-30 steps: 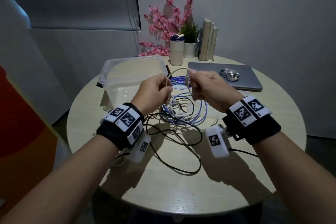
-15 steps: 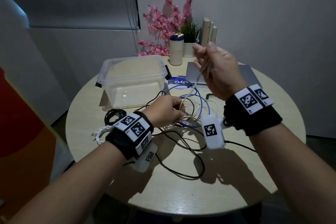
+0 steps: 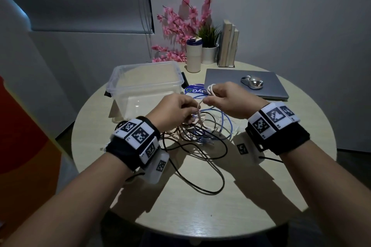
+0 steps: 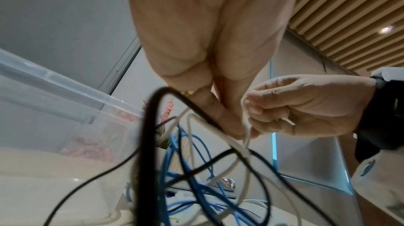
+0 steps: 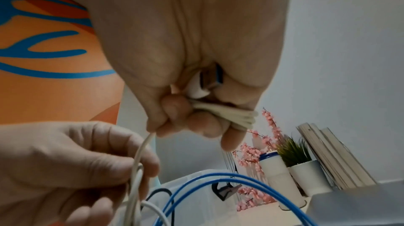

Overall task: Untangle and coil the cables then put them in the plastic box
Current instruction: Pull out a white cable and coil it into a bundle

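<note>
A loop of black cable [image 3: 202, 176] is lying nearest on the round desk [image 3: 200, 212], trailing back into a tangle where it is crossing the blue cable [image 3: 225, 124] and a white cable [image 3: 198, 113]. Above that tangle both hands are hovering close together. The left hand [image 3: 174, 111] is curling its fingers around a stretch of the white cable, pinching it just beside the right hand's knuckles; the left wrist view is showing black, blue and white strands hanging blurred beneath it. The right hand [image 3: 226, 99] is gripping a small bundle of wound white cable [image 5: 227, 114], several turns of it sticking out past the fingers [image 5: 205, 126], with a plug end [image 5: 207, 81] tucked against the palm and one strand running down to the left hand. Just beyond the left hand, the clear plastic box [image 3: 124, 78] is standing open on the desk, with no cable showing inside it. Behind the right hand a closed laptop [image 3: 271, 88] is carrying a shiny mouse [image 3: 252, 82]. Farthest back, a tumbler [image 3: 193, 55], a potted plant [image 3: 209, 46], pink blossom branches [image 3: 180, 24] and upright books [image 3: 228, 43] are standing by the wall.
</note>
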### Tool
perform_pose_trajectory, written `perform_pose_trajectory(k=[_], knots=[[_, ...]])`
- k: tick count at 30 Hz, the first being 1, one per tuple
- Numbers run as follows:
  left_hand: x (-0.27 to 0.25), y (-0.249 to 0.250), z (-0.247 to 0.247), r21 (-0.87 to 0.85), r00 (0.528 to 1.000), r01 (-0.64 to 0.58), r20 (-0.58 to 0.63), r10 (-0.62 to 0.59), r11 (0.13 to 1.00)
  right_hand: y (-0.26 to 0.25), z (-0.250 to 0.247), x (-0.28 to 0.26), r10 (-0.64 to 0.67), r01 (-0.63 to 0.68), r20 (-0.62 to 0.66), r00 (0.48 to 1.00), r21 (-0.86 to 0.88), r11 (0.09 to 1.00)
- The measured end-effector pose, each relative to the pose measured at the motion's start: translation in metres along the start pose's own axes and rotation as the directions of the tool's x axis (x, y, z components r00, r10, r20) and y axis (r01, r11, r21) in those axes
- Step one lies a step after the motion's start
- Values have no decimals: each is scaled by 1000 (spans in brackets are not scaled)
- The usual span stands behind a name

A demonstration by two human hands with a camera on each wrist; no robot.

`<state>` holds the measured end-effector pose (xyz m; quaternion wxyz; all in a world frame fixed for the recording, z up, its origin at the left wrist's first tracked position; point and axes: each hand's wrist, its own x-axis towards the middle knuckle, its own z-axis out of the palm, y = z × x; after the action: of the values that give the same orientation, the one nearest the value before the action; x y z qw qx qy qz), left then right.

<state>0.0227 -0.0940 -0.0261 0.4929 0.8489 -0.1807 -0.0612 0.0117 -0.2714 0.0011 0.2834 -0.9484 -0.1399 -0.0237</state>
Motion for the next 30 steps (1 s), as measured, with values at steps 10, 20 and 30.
perform_pose_trajectory(k=[10, 20, 30], knots=[[7, 0, -21, -117, 922, 142, -345, -174, 983, 11, -21, 2, 111, -45, -340, 934, 196, 980], [10, -24, -28, -313, 830, 309, -373, -416, 898, 27, -31, 5, 261, -1, -581, 771, 409, 912], [9, -38, -33, -122, 823, 461, -312, -474, 879, 25, -29, 9, 297, 143, -564, 770, 607, 782]])
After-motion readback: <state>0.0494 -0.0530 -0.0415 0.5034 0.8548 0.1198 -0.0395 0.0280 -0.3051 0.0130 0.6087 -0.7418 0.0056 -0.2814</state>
